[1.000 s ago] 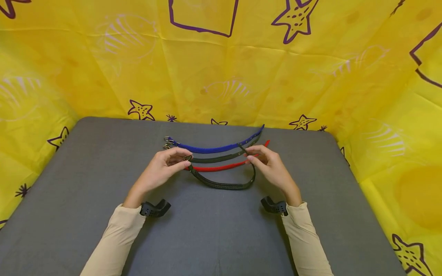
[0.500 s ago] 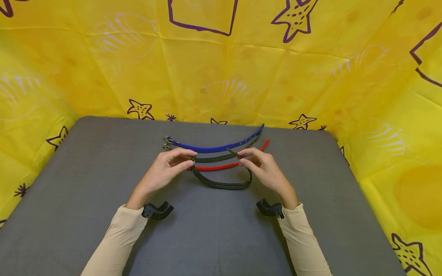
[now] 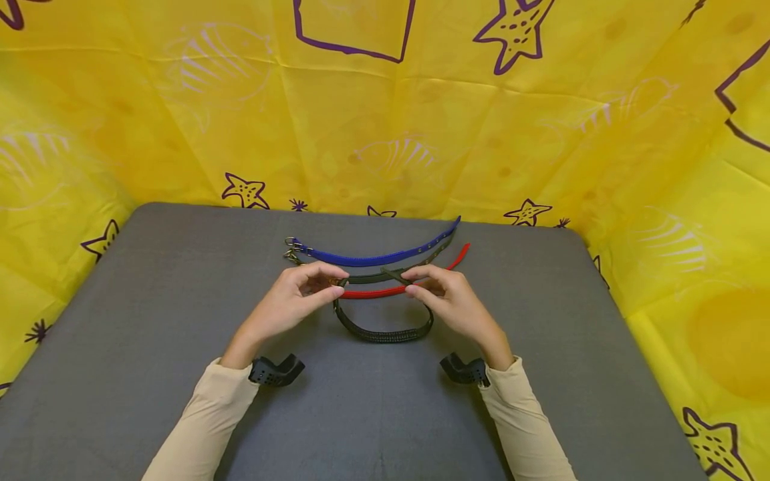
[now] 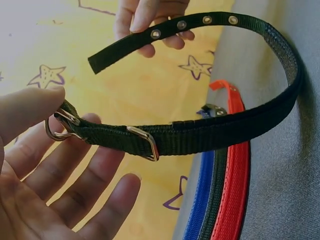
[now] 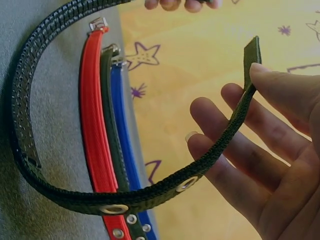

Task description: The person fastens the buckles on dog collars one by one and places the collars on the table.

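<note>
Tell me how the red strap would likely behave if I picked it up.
The red strap would probably flex without going fully limp, as the held green strap arcs from left hand to right hand. Its metal buckle may make that end heavier. Rolling seems unlikely, given its long band shape.

Blue collar [image 3: 373,261], one; red collar [image 3: 375,292], one; lying green collar [image 3: 367,278], one; held green collar [image 3: 385,337], one; collars in total, four. Eyelets [image 4: 211,16] showing on held green collar, left wrist view: four. Left grip [image 3: 289,294], one; right grip [image 3: 460,304], one. Sleeves [image 3: 195,414], two. Wrist mounts [image 3: 277,371], two. Counter [image 3: 385,421], one.
</note>
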Demonstrator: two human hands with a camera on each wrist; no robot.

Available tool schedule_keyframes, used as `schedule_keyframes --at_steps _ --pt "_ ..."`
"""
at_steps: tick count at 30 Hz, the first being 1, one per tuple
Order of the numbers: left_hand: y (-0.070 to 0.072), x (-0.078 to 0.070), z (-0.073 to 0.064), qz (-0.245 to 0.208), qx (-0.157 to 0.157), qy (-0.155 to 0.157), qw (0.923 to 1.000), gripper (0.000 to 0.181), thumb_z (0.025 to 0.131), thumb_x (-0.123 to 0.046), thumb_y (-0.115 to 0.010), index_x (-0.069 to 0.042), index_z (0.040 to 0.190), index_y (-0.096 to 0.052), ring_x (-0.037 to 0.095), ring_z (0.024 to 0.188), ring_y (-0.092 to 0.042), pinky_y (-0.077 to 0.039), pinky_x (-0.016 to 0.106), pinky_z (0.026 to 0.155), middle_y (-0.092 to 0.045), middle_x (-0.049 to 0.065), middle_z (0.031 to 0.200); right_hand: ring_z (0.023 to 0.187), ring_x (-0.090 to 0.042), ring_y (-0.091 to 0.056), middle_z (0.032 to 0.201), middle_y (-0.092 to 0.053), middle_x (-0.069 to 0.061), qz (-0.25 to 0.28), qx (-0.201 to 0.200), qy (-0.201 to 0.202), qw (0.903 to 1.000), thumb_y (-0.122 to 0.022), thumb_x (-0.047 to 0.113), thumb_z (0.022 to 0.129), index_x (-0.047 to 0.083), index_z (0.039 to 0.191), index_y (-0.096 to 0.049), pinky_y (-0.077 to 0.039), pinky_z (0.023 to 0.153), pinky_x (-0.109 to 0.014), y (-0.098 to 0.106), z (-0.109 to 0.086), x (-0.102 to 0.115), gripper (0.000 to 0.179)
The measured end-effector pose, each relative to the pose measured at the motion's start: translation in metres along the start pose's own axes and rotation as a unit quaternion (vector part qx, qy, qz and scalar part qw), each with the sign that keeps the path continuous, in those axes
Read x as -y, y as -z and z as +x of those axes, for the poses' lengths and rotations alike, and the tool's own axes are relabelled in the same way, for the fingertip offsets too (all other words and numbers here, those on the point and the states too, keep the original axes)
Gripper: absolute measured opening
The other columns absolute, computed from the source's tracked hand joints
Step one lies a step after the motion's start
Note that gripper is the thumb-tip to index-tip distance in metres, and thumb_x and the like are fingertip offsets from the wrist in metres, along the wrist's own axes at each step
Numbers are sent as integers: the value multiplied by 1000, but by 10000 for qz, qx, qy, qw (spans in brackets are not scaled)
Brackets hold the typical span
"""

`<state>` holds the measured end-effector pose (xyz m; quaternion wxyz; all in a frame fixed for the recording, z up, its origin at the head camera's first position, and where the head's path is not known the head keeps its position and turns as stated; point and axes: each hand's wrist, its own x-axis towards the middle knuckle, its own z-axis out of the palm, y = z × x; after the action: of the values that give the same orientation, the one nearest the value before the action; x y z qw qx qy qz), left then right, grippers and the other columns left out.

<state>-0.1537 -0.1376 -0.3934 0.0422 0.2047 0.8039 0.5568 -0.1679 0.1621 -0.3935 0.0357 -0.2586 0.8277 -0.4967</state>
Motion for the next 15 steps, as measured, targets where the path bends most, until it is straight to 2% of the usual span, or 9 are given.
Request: schedule_keyframes --at_steps 7,11,15 --pt "-3 0 2 123 -12 47 9999 24 93 -17 -70 -13 117 -70 17 87 -67 -53 24 74 -70 10 115 90 -16 -73 109 -73 -10 -139 14 168 9998 -69 13 94 8 113 -71 -57 80 -27 -6 1 3 20" --pt "-5 0 2 184 -74 -31 9998 25 93 -16 -70 -11 118 -69 13 91 -66 -53 26 77 -69 12 117 91 -16 -73 110 -74 -11 -180 52 206 9996 -69 13 94 10 114 -71 -57 81 -29 -7 2 3 20" --pt "-6 1 2 -5 -250 -121 9996 26 91 -13 -72 -9 117 -68 9 91 -66 -54 26 78 -69 15 113 91 -17 -73 110 -74 -7 -220 57 227 9995 -68 14 94 10 114 -71 -57 81 -30 -7 1 4 21"
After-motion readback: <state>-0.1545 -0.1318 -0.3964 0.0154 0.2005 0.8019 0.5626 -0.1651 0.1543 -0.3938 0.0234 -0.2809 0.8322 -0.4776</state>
